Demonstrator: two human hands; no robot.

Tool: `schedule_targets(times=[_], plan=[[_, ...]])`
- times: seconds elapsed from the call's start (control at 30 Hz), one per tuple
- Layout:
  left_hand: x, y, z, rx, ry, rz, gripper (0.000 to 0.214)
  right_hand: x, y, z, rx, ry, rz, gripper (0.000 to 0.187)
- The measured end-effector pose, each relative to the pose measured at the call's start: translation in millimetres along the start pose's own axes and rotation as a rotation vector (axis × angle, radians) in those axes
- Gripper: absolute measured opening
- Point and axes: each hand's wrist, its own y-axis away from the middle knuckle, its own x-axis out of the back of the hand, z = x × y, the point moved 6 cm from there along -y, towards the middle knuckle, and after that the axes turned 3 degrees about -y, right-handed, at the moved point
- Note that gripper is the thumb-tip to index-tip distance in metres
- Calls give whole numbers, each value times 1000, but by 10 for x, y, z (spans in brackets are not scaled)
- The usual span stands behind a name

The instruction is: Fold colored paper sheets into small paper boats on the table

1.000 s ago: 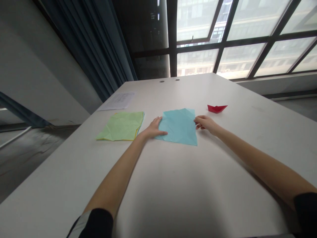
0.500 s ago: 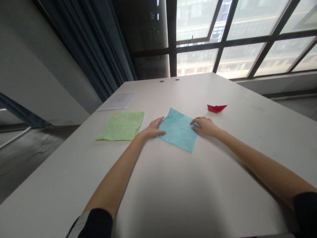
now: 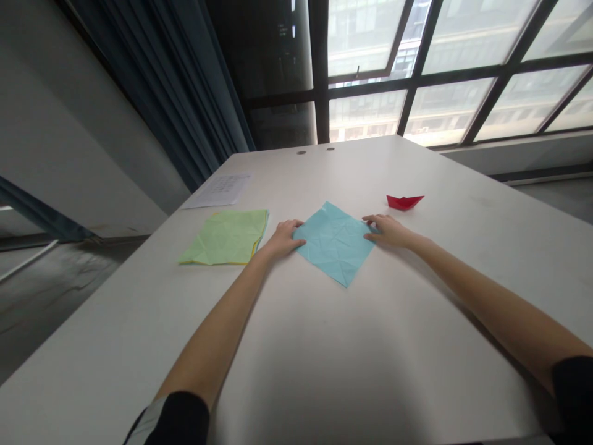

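A creased light-blue square of paper (image 3: pixel 334 243) lies flat on the white table, turned so that one corner points toward me. At its left corner rests my left hand (image 3: pixel 285 240), thumb and fingers apart, touching the sheet. My right hand (image 3: pixel 386 232) is at the opposite corner, its thumb and fingers also spread, with the fingertips at the paper's edge. Neither hand grips the sheet.
Left of my left hand lies a stack of coloured paper (image 3: pixel 227 238), light green on top. A printed white sheet (image 3: pixel 220 190) is behind it. A folded red paper boat (image 3: pixel 404 203) stands beyond my right hand. Windows and a blue curtain border the white table (image 3: pixel 315 358).
The blue paper has turned slightly clockwise, its near corner shifting left. My right hand has moved a little to the right, and my left hand slightly left.
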Motion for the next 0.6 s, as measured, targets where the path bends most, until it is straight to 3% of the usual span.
schedule_targets(times=[0.27, 0.5, 0.6], plan=[[49, 27, -71, 52, 146, 18, 51, 13, -12, 72, -60, -155, 23, 60], [19, 0, -166, 36, 207, -13, 45, 57, -5, 127, -51, -179, -25, 25], [16, 7, -185, 18, 211, -41, 41, 71, 0, 131, -15, -199, -51, 19]])
